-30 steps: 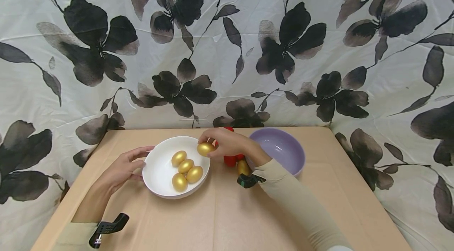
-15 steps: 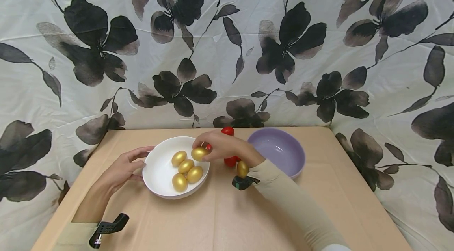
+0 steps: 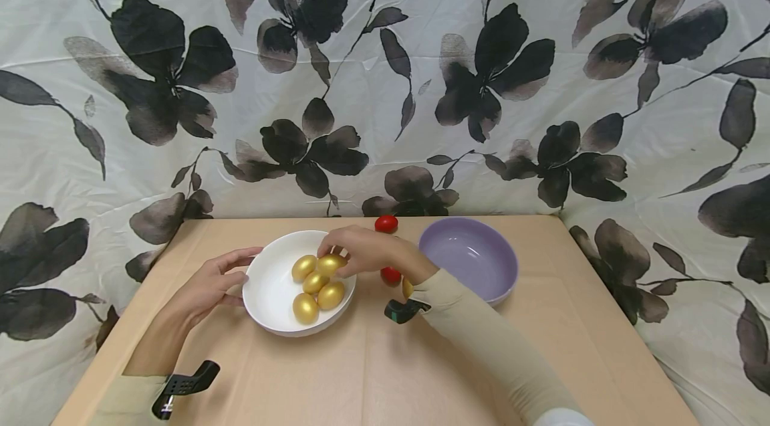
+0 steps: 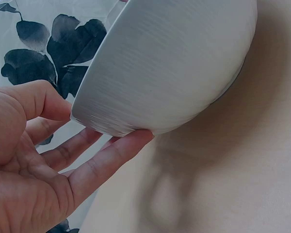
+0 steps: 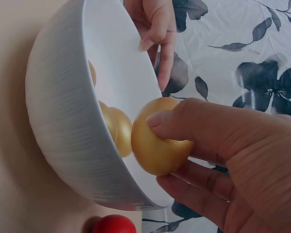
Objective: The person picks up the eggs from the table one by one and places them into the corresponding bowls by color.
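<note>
A white bowl (image 3: 271, 302) stands on the table with several golden eggs (image 3: 305, 309) inside. My right hand (image 3: 375, 252) pinches another golden egg (image 5: 157, 145) between thumb and fingers, just inside the bowl's right rim. In the head view this egg overlaps the others. At the opposite side, my left hand (image 3: 207, 285) holds the bowl, its thumb at the rim and its fingertips (image 4: 143, 136) against the outer wall.
A purple bowl (image 3: 475, 252) stands to the right. Between the bowls lie a red egg-shaped piece (image 3: 386, 224) and a second red piece (image 3: 390, 276). One more golden egg (image 3: 408, 288) is partly hidden by my right sleeve. A floral cloth (image 3: 385, 78) hangs behind the table.
My right hand has moved left and slightly down with its golden egg, from the bowl's rim to over the eggs inside. The left hand and both bowls have stayed put.
</note>
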### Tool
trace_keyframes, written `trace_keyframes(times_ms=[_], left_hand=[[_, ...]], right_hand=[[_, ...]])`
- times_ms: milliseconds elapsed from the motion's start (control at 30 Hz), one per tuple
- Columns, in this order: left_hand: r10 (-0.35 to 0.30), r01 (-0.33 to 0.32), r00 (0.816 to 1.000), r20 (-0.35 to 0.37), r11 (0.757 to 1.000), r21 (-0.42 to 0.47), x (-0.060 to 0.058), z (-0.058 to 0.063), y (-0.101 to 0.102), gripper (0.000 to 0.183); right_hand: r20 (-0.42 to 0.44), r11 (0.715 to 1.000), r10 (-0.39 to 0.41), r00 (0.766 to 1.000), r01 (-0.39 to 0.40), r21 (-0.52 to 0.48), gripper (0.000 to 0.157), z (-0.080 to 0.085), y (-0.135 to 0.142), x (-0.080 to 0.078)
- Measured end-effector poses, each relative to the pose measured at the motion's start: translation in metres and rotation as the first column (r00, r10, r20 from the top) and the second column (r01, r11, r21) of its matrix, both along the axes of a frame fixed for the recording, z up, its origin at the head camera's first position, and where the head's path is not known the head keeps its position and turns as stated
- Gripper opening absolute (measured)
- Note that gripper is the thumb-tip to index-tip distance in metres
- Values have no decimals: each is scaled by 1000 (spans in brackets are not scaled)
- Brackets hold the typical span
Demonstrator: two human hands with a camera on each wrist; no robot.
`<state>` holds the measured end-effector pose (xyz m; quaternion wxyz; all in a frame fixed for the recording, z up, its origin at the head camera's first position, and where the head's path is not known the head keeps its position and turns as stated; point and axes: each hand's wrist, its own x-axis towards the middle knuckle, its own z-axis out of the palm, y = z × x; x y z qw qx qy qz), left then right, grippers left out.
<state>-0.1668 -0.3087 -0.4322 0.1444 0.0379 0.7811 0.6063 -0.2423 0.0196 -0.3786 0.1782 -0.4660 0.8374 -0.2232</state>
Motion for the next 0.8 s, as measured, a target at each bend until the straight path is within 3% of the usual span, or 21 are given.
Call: trace_keyframes(times_ms=[800], left_hand=[[-3,3,1000,2,1000,0,-1,0,-1,62]], right_hand=[[-39,996,47,998,-44,76,38,-8,-15,-2]])
